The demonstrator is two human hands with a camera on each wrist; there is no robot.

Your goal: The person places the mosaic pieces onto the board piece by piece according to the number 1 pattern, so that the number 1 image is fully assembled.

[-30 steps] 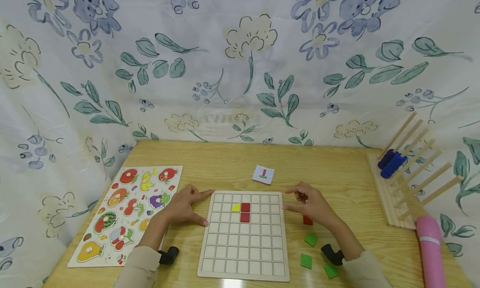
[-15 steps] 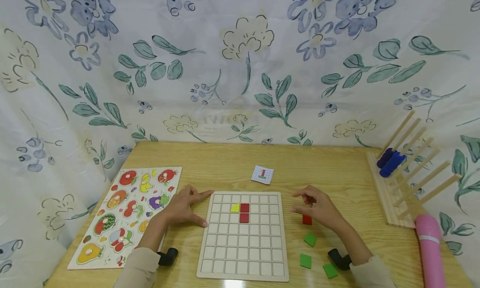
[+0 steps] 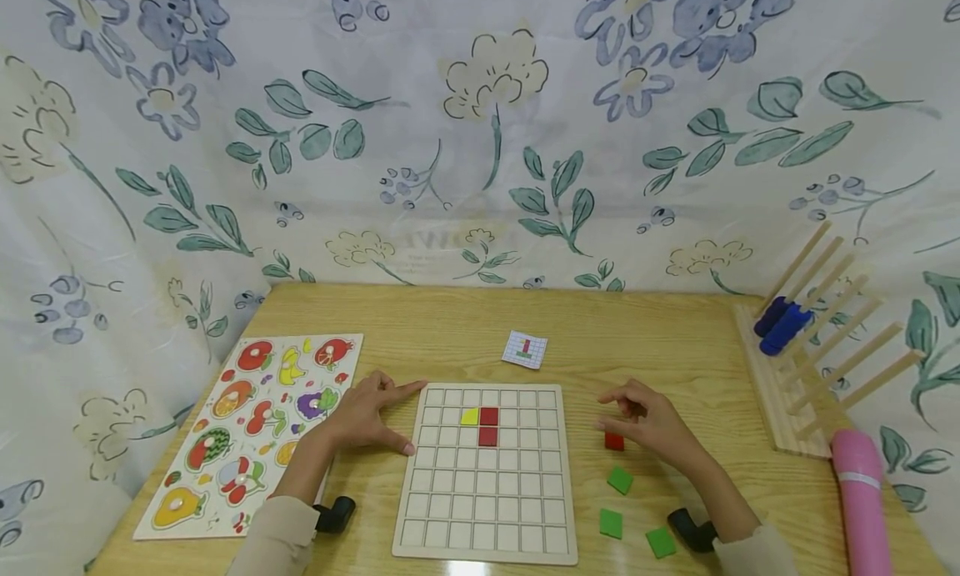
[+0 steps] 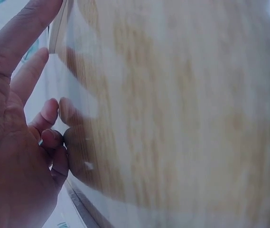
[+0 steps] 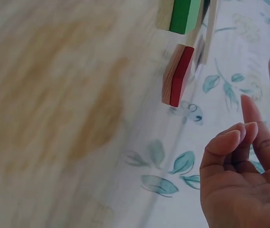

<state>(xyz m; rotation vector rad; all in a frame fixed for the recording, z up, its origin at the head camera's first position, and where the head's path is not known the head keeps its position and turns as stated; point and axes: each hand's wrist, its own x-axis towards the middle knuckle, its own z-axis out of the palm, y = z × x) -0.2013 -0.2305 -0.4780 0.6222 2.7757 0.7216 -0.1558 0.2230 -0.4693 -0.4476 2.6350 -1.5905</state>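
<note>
A square-celled wooden grid board [image 3: 442, 505] lies in front of me. Two red squares [image 3: 488, 436] and a yellow piece [image 3: 469, 416] with one slanted or curved side sit in its upper cells. My left hand [image 3: 362, 413] touches the board's left edge with extended index finger and thumb; the other fingers are bent. Off the right edge hovers my right hand [image 3: 648, 418], thumb and index apart, holding nothing. Close beneath its thumb is a loose red tile [image 3: 614, 442], seen edge-on in the right wrist view [image 5: 178, 76]. Several green tiles [image 3: 619, 480] lie nearer me.
A small card [image 3: 525, 349] printed with a grid pattern lies behind the board. On the left is a fruit puzzle board [image 3: 247, 443], partly under my left forearm. A wooden peg rack [image 3: 780, 409] with blue pieces [image 3: 785, 330] and a pink roll [image 3: 861, 501] stand right.
My right hand has drawn away from the board's right edge, moving right and slightly nearer me, toward the loose red tile. The left hand stays at the left edge; the board's pieces are unchanged.
</note>
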